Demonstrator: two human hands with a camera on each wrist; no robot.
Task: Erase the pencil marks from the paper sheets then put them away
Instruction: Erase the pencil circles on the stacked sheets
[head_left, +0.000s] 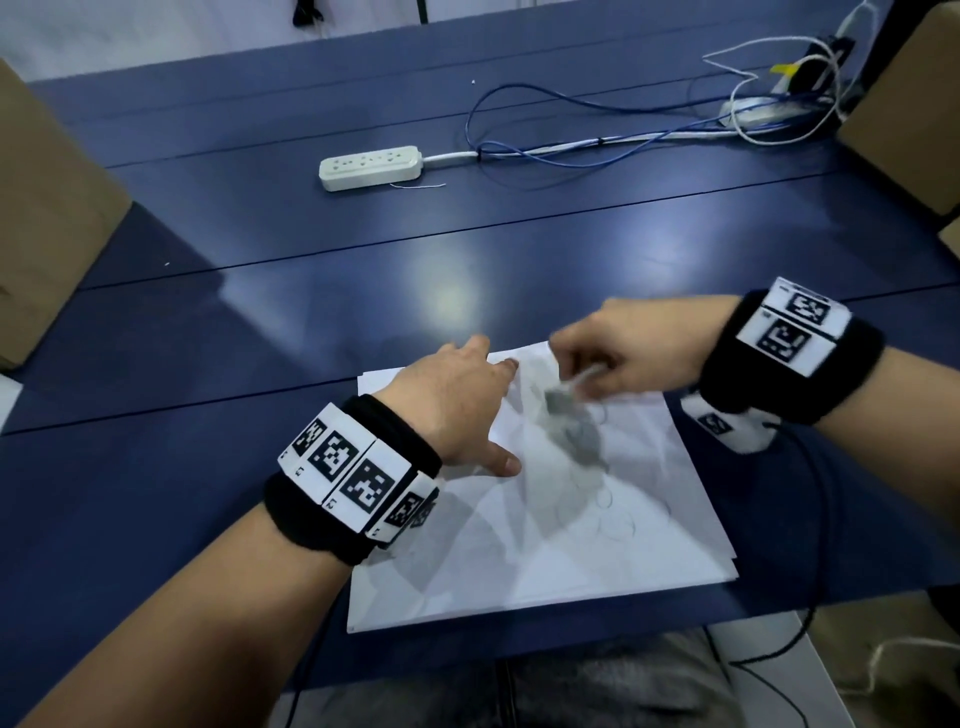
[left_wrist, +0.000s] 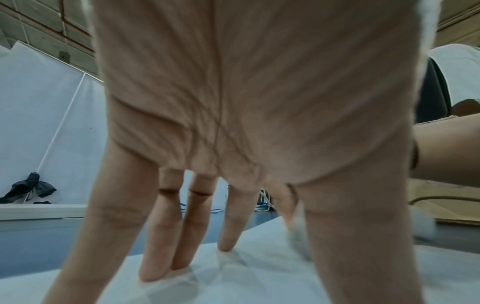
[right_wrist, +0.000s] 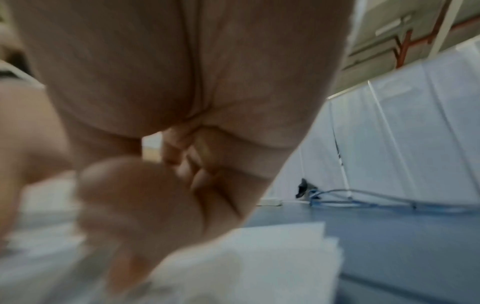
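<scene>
**Three views over one stack of paper**

The head camera looks forward and down from above at the dark blue tabletop (head_left: 519, 249) and the stack of white paper sheets (head_left: 597, 545). Each wrist camera sits low, very close behind its palm, facing along the fingers across the sheets. All three share the paper, the tabletop and the blue cable (head_left: 545, 156).

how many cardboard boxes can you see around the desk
2. One cardboard box stands at the desk's left edge, the other at the far right; both are cut off by the frame, so more may sit out of view.
</scene>
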